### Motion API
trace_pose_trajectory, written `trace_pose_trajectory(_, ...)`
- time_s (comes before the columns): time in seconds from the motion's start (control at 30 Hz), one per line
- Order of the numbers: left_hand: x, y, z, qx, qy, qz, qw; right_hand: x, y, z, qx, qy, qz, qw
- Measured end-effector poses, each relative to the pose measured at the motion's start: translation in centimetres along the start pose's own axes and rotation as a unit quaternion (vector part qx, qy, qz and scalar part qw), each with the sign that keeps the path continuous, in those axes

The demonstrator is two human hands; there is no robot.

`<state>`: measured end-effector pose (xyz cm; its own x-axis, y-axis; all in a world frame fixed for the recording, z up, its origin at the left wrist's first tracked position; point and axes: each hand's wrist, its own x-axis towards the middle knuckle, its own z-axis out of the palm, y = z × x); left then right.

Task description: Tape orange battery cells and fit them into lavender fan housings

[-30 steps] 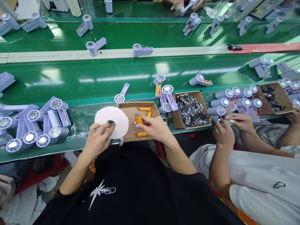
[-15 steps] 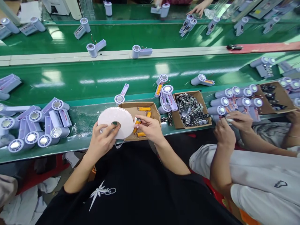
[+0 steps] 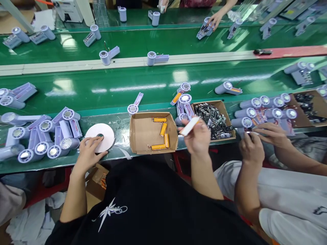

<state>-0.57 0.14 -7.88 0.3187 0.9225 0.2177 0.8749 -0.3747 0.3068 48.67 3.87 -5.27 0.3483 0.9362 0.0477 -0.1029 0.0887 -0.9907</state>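
Note:
My left hand (image 3: 88, 149) is on a flat white roll of tape (image 3: 108, 134) at the bench edge, fingertips at its centre hole and thumb by the rim. A loose tape end (image 3: 122, 152) trails right from the roll. Raised near the metal parts, my right hand (image 3: 199, 137) is closed round an orange battery with a white tape strip (image 3: 189, 126) along its face; the fingers hide part of it. Between my hands sits a shallow cardboard box (image 3: 143, 132) with several orange batteries (image 3: 162, 129) in its right half.
Lilac fan housings (image 3: 48, 136) are piled at left; more (image 3: 185, 98) stand behind the box. A carton of small metal parts (image 3: 214, 119) is at right. Beside me a co-worker's hands (image 3: 255, 143) work by more housings. Green conveyor belts (image 3: 143, 76) run across, with another person's hand (image 3: 217, 18) beyond.
My left hand has moved the tape roll left and down onto the bench, off the box. My right hand has lifted the battery rightward out over the box's edge, white strip now showing.

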Motion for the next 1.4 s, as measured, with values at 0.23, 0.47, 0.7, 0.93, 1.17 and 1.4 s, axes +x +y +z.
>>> trace_pose_trajectory(0.23, 7.0, 6.7, -0.4, -0.068, 0.065, 0.13, 0.987, -4.6, 2.9, 2.9, 0.093, 0.01, 0.12, 0.988)
trace_pose_trajectory(0.47, 21.2, 14.1, 3.1, -0.05, -0.108, 0.309, 0.943, -4.4, 2.5, 3.5, 0.092, -0.036, 0.128, 0.987)
trace_pose_trajectory(0.7, 26.6, 21.8, 6.4, -0.181, -0.127, 0.318, 0.922, -5.8, 3.6, 3.4, 0.125, 0.007, 0.113, 0.986)
trace_pose_trajectory(0.93, 25.4, 22.2, 6.3, -0.315, -0.094, 0.254, 0.91, -4.9, 3.3, 2.9, 0.147, -0.01, 0.127, 0.981)
trace_pose_trajectory(1.17, 24.7, 21.6, 6.5, -0.259, -0.097, 0.248, 0.928, -4.8, 3.6, 3.0, 0.128, -0.031, 0.124, 0.983)
trace_pose_trajectory(1.4, 24.7, 22.2, 7.4, -0.202, -0.122, 0.299, 0.925, -4.9, 3.8, 2.9, 0.127, -0.018, 0.125, 0.984)
